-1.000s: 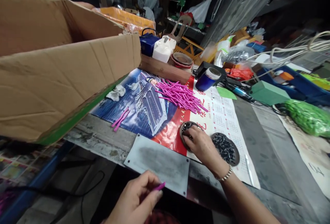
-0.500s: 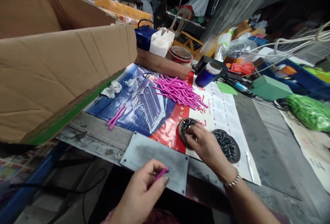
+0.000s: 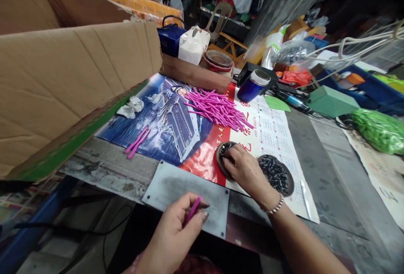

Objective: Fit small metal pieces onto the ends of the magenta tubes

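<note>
Between the thumb and fingers of my left hand point(image 3: 175, 230) is a thin magenta stick point(image 3: 193, 210), its upper end tilted up over a grey metal plate point(image 3: 186, 181) at the table's front edge. My right hand point(image 3: 248, 173) reaches into a small round bowl point(image 3: 218, 163) of little metal parts. Its fingertips are pinched together down among them, and whatever they grip is hidden. Just right of that hand sits a second dish holding dark screw-like pieces point(image 3: 274, 174). Beyond the bowls lies a heap of magenta sticks point(image 3: 217, 107); a few similar sticks point(image 3: 136, 142) lie apart at the left.
A large cardboard box point(image 3: 78, 67) rises along the left side. A calendar poster point(image 3: 151, 147) covers the tabletop, with a blue jar point(image 3: 253, 86) and a white pen-like tool point(image 3: 305, 201) on it. A wooden block point(image 3: 195, 72) borders the back. Green bagged material point(image 3: 378, 131) lies right.
The magenta stick in my left hand has turned more upright. My right hand's fingers have shifted slightly up and left within the bowl. The whole view has moved a little.
</note>
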Demonstrator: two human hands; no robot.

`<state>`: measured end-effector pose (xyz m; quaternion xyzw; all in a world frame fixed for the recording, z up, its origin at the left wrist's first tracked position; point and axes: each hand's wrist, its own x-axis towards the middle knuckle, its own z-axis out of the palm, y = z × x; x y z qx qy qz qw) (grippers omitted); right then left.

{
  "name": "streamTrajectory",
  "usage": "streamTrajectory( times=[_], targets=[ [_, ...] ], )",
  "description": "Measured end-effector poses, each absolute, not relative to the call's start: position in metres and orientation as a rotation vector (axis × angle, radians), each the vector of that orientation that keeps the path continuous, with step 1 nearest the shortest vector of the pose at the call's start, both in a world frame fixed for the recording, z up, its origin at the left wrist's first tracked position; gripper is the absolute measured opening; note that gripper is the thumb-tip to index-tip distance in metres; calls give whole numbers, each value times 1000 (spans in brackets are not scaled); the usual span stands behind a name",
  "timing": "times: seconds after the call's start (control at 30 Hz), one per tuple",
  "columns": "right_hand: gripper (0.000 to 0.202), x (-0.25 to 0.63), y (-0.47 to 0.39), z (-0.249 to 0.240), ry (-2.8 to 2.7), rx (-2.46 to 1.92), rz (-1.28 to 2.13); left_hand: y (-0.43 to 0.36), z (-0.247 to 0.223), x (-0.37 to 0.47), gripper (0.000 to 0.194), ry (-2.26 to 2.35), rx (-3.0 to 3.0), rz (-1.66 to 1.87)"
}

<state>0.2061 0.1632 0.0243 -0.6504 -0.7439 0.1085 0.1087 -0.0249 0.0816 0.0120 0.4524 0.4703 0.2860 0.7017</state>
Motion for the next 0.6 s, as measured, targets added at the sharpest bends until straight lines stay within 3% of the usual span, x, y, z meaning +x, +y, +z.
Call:
streamTrajectory(
  times=[0.4,0.6],
  targets=[
    [8,210,162,25,-2154,-1856,421,81,13,-23,10,1005,1010,610],
    [16,205,165,25,-2067,-1843,533,80,14,-24,10,1011,1037,593]
  ],
)
